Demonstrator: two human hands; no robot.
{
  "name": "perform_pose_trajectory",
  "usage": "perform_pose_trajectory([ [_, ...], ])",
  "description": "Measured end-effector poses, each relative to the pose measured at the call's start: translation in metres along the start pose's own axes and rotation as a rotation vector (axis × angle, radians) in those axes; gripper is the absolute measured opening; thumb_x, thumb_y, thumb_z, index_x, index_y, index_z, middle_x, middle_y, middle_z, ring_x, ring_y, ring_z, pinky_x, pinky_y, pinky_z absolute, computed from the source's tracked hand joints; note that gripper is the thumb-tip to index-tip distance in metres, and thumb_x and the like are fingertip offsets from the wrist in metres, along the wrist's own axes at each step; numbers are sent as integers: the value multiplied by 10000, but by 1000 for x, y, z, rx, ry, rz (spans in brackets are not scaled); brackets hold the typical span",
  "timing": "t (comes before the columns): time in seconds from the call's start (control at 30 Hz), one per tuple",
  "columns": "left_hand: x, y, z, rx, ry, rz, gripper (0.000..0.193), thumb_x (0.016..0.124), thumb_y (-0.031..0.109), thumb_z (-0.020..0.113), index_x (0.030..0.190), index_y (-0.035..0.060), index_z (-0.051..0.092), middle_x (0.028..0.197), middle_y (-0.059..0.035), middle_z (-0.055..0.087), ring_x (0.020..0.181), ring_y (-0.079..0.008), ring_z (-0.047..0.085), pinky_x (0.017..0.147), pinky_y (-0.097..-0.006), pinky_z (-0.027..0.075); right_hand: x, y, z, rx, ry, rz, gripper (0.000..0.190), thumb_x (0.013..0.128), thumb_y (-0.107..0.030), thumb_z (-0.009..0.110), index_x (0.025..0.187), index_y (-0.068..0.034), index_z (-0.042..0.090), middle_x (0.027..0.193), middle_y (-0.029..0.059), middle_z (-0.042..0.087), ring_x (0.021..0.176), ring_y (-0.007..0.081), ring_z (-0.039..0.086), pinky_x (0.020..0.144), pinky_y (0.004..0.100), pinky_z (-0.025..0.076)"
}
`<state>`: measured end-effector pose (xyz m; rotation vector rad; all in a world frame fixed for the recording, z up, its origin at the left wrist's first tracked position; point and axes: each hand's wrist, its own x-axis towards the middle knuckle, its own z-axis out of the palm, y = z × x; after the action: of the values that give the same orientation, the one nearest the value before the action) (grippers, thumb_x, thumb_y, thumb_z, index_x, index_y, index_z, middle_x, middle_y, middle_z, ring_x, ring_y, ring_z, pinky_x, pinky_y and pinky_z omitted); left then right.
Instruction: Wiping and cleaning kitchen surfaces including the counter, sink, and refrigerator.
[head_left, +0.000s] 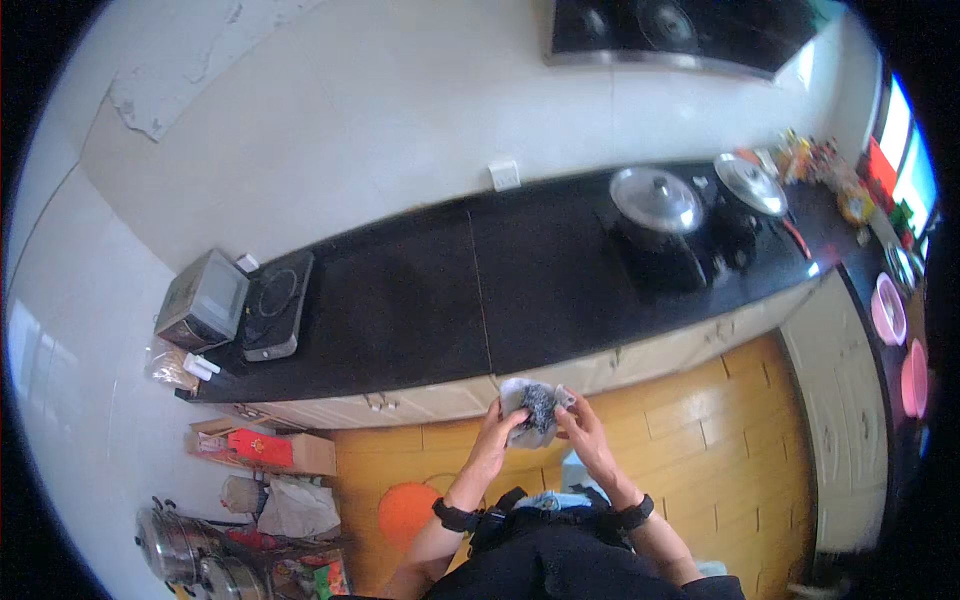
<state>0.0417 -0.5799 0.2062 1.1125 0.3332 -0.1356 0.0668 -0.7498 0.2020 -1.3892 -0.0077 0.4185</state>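
Observation:
Both hands hold a crumpled grey-and-white cloth (535, 412) with a dark speckled middle, in front of the cabinet doors below the counter's front edge. My left hand (495, 439) grips its left side, the thumb lying on top. At its right side, my right hand (583, 431) pinches a raised corner between thumb and fingers. Each forearm has a black band at the wrist. Behind the cloth runs the black countertop (405, 315).
A pan with a metal lid (656, 199) and a second lidded pan (750, 184) stand on the right of the counter. An induction cooker (277, 307) and a boxy appliance (202, 300) occupy its left end. An orange round object (409, 514) is near the floor at left.

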Motion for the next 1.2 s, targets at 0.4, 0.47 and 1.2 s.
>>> perform_pose_trajectory([
  [0.4,180,44,-20,724,577,356,640,812,318,715,1275,-26,439,1241,-196,550,1133,-233,549,957,-346,427,185,-106,-47,-335,23,-396,327,880,-170,614,1147,9,550,1108,131,583,991,193,563,857,300,450],
  [0.47,173,96,19,470,389,454,313,871,193,656,1098,-8,583,1133,-156,617,1055,-209,591,911,-298,453,171,-168,-42,-116,-46,-424,207,931,-169,575,1051,-2,596,966,21,616,840,52,537,744,197,438],
  [1.2,-31,281,137,261,-329,1390,235,874,272,560,746,76,583,849,-95,558,889,-255,568,849,-398,463,59,-342,147,463,-614,-1032,149,840,-164,610,977,-115,642,971,108,619,835,194,607,797,274,472],
])
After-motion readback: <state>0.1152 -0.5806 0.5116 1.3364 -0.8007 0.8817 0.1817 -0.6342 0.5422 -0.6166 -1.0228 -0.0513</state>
